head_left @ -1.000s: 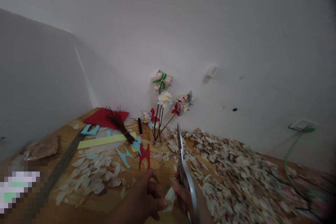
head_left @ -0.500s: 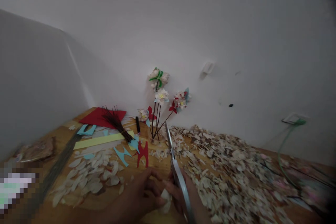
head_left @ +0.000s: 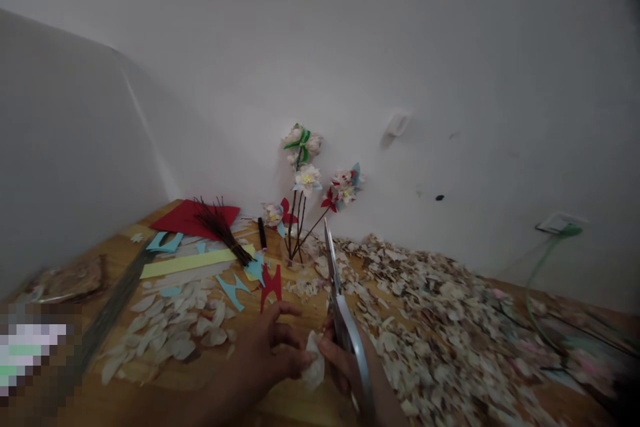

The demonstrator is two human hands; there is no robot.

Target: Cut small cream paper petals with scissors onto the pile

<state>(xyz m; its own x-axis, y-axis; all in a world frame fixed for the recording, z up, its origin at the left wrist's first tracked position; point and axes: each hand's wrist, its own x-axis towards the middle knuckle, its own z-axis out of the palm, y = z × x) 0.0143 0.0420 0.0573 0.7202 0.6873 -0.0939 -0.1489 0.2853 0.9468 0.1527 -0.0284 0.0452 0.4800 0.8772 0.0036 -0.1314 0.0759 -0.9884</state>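
A pale, dried-looking petal (head_left: 315,363) is between my two hands, low in the view. My left hand (head_left: 273,350) has its thumb and a curled finger at the petal's left edge, while the index finger stretches out above. My right hand (head_left: 345,360) grips silver scissors (head_left: 340,310) with the blades pointing up and away, closed or nearly so. The right thumb also presses the petal's right edge. Its other fingers are partly hidden behind the scissors. Left of my hands lies a loose pile of pale petals (head_left: 175,327).
A large petal heap (head_left: 440,320) covers the right side. Handmade flowers on twigs (head_left: 300,207) stand by the wall. Bundled twigs (head_left: 225,230), red paper (head_left: 175,217), a yellow strip (head_left: 195,263), a black pen (head_left: 262,233) and cut red paper (head_left: 271,287) lie left. A green cord (head_left: 537,280) hangs right.
The scissors and my right hand have shifted slightly right. The petal has risen a little and more of it shows. My left index finger has straightened, and the view has tilted slightly.
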